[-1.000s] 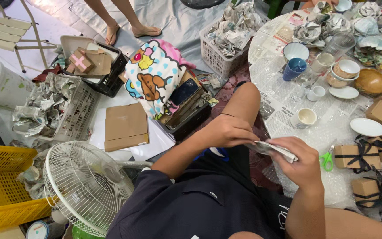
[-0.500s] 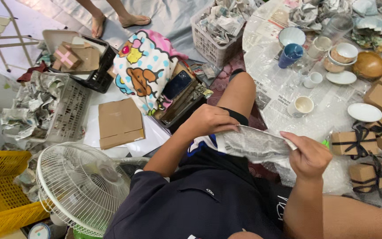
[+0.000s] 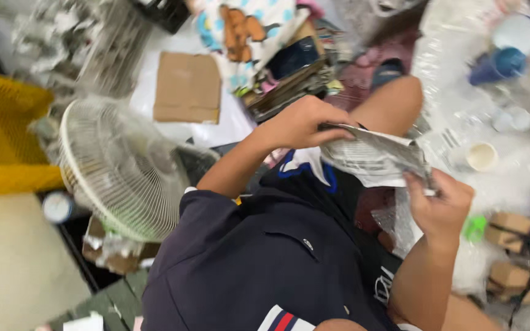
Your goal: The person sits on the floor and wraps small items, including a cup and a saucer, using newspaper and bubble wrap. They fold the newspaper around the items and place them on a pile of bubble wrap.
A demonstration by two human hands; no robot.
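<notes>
— What are the hands doing?
— The left hand (image 3: 299, 122) and right hand (image 3: 440, 205) each pinch an end of a newspaper sheet (image 3: 375, 156), stretched above the lap.
— Nearby?
— A fan (image 3: 118, 168) left, a cup (image 3: 481, 156) right.

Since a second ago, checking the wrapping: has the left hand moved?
Yes. The left hand has lifted off the lap, away from the right hand, stretching the newspaper towards the cardboard sheet.

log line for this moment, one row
left hand: grips newspaper sheet | right hand: grips its other end | nearby: white fan
</notes>
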